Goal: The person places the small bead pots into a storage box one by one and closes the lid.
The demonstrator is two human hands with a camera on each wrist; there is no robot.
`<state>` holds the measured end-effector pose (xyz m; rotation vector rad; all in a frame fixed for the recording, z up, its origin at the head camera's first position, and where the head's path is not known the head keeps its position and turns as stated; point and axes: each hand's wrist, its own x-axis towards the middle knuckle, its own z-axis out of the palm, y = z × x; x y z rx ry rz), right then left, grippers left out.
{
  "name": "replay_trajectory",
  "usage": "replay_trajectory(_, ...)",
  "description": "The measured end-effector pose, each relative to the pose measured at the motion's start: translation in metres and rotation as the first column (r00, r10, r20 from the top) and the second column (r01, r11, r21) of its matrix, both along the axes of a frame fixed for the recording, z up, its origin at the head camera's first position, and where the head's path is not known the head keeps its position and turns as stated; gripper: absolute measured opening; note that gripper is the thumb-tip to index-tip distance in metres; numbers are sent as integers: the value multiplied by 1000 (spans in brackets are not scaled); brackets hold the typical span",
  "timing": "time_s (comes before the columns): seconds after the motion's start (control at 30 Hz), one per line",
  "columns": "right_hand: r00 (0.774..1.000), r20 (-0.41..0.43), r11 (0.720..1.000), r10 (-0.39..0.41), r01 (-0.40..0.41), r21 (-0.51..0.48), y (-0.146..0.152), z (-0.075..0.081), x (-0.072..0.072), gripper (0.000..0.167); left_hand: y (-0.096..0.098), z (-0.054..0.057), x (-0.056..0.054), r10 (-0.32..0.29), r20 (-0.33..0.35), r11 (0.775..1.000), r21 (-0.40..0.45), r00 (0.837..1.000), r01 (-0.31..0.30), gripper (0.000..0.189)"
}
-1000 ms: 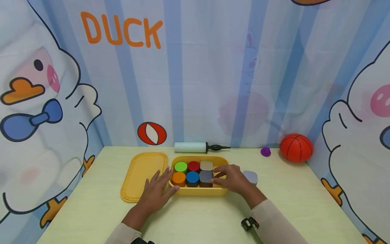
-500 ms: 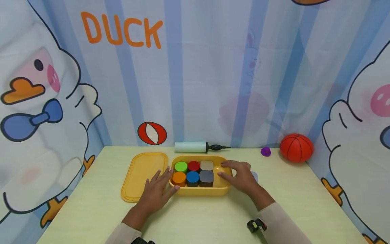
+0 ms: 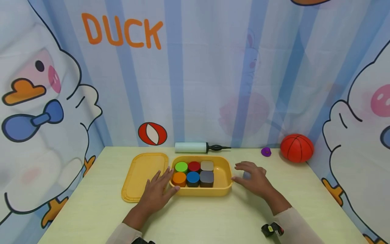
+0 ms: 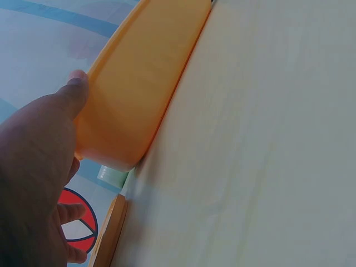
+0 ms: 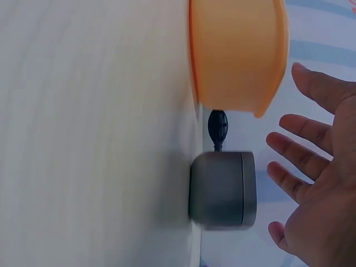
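Observation:
A yellow box [image 3: 223, 187] stands at the middle of the table. In its left and middle part sit round pieces with green [image 3: 181, 167], red [image 3: 194, 166], orange [image 3: 179, 179] and blue [image 3: 193, 178] tops, plus squarish beige [image 3: 207, 165] and grey [image 3: 207, 178] ones. My left hand [image 3: 157, 193] rests at the box's left end, thumb at the front rim, fingers spread. Just right of the box hovers my right hand [image 3: 253, 179], fingers loosely extended and holding nothing. Behind it a squarish grey container [image 5: 222, 190] stands on the table, mostly hidden in the head view.
A flat yellow lid [image 3: 134, 179] lies left of the box, partly under my left hand in this view. Along the back are a pale hand pump [image 3: 191, 147] with black nozzle, a small purple item [image 3: 266, 151] and a red basketball [image 3: 297, 148]. Printed cloth walls surround the table.
My right hand has moved right, from over the squarish pieces inside the box to outside its right end, uncovering the box's bare right part. The left hand has stayed in place.

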<state>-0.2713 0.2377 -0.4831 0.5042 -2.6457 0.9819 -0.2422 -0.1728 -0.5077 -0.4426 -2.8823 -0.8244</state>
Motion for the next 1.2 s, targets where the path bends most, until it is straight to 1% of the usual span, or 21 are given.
replay_trajectory(0.1, 1000, 9, 1000, 15, -15, -5, 12, -3, 1, 46, 0, 0, 0, 0, 1, 1000, -2, 1000, 0, 78)
replay_trajectory(0.27, 998, 43, 998, 41, -39, -42, 31, -11, 0, 47, 0, 0, -1, 6, -1, 1000, -6, 1000, -6, 78)
replay_trajectory(0.43, 994, 86, 993, 73, -64, -95, 44, -17, -1, 48, 0, 0, 0, 8, 4, 1000, -2, 1000, -8, 78)
replay_trajectory(0.63, 984, 142, 983, 106, -82, -164, 57, -23, -3, 45, 1, 1, 1, 4, 2, 1000, 7, 1000, -4, 78)
replay_trajectory(0.8, 978, 164, 972, 130, -92, -217, 68, -28, -6, 45, 1, 1, 1, 7, 3, 1000, 5, 1000, -7, 77)
replay_trajectory(0.97, 967, 184, 946, 177, -115, -302, 75, -33, -6, 44, 2, 0, 1, 11, 10, 1000, 8, 1000, -11, 77)
replay_trajectory(1.1, 965, 208, 949, 159, -92, -301, 77, -35, -6, 41, 2, 0, 0, 11, 17, 1000, 12, 1000, -11, 77)
replay_trajectory(1.2, 966, 223, 954, 128, -59, -293, 76, -37, -6, 40, 2, 0, 0, 9, 13, 1000, 10, 1000, -9, 77)
